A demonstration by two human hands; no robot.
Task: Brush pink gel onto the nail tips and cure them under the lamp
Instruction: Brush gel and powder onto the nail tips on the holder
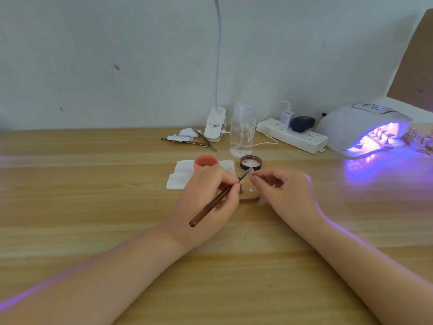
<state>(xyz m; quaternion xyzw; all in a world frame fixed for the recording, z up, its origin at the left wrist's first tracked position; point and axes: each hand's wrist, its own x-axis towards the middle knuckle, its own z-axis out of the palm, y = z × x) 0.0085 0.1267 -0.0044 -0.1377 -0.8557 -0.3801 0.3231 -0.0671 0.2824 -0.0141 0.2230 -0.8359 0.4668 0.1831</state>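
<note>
My left hand (206, 202) grips a brown gel brush (214, 204), its bristle end pointing up and right at a small clear nail tip (252, 171). My right hand (284, 191) pinches that nail tip between thumb and forefinger, just above a small wooden holder base (251, 195). The open pink gel pot (205, 161) stands on a white wipe (181, 172) behind my left hand, with its dark lid (250, 162) lying face up to the right. The white curing lamp (360, 130) glows purple at the far right, with nail tips on stands inside it.
A clear pump bottle (242, 130) stands behind the lid. A clip desk lamp (215, 124), tweezers (206, 139) and cotton lie at the back. A white power strip (293, 136) with plugs runs along the wall. More nail stands (421, 139) sit right of the curing lamp.
</note>
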